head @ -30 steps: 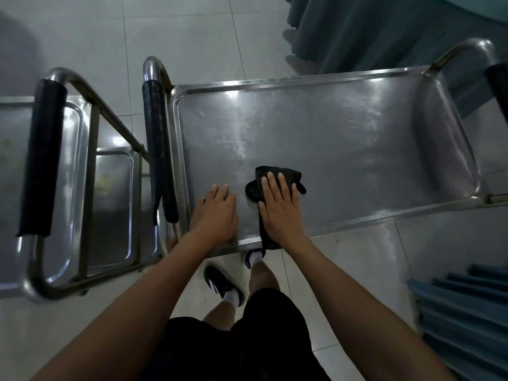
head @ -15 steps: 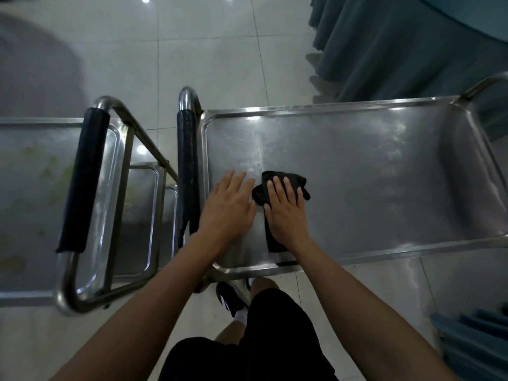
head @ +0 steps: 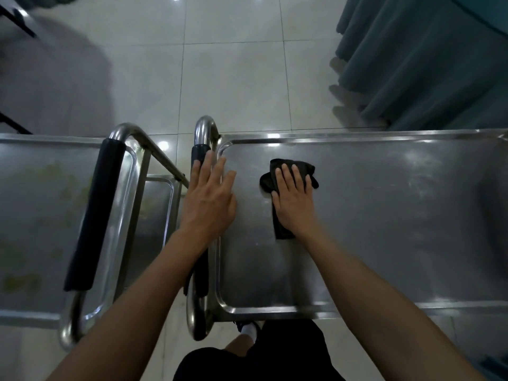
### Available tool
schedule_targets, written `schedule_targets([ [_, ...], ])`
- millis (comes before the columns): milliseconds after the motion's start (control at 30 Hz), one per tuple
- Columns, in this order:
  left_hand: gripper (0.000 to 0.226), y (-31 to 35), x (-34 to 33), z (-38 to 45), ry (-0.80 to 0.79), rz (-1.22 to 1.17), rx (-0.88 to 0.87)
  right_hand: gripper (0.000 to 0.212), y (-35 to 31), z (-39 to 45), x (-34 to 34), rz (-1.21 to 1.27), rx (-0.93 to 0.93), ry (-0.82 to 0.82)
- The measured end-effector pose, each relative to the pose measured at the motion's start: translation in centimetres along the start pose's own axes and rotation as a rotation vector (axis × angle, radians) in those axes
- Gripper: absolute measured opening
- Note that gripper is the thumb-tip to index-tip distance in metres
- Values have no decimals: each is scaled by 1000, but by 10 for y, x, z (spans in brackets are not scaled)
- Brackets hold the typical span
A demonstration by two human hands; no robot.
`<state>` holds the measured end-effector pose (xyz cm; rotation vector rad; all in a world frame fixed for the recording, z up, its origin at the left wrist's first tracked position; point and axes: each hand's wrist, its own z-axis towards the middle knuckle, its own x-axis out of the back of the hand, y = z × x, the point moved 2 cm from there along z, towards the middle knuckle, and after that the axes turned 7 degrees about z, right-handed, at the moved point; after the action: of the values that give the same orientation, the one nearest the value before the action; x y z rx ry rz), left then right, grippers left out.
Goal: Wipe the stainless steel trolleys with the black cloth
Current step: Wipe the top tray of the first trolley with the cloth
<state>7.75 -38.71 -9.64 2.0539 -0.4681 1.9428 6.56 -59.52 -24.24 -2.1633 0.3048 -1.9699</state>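
Pressed flat under right hand (head: 294, 199), fingers straight: cloth (head: 283, 229) on trolley (head: 384, 215) top, near its left rim. Left hand (head: 209, 202) open over that rim. Soft, limp; likely best pinned by palm

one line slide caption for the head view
Right hand presses black cloth on steel trolley; left hand open.

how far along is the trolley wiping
Nothing looks finished. In hand: the right hand presses the black cloth flat on the right trolley's top tray, which shows streaks, while the left hand lies open over its rim by the handle. Left: the rest of that tray, and the left trolley, whose top has yellowish stains.
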Motion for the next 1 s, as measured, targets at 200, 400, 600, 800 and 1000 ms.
schedule_targets([
  [200,47,1,-4,3,49,-57,89,63,9,48,8,-26,37,11],
  [400,52,-1,-9,6,56,-65,113,63,5,92,12,-20,57,-7],
  [600,58,-3,-10,7,87,-106,125,63,-7,102,9,-31,123,-8],
  [800,69,-3,-10,4,103,-155,124,63,-27,91,4,-14,193,-53],
  [1000,74,-9,-7,1,109,-286,117,63,-37,61,-2,-4,176,-51],
])
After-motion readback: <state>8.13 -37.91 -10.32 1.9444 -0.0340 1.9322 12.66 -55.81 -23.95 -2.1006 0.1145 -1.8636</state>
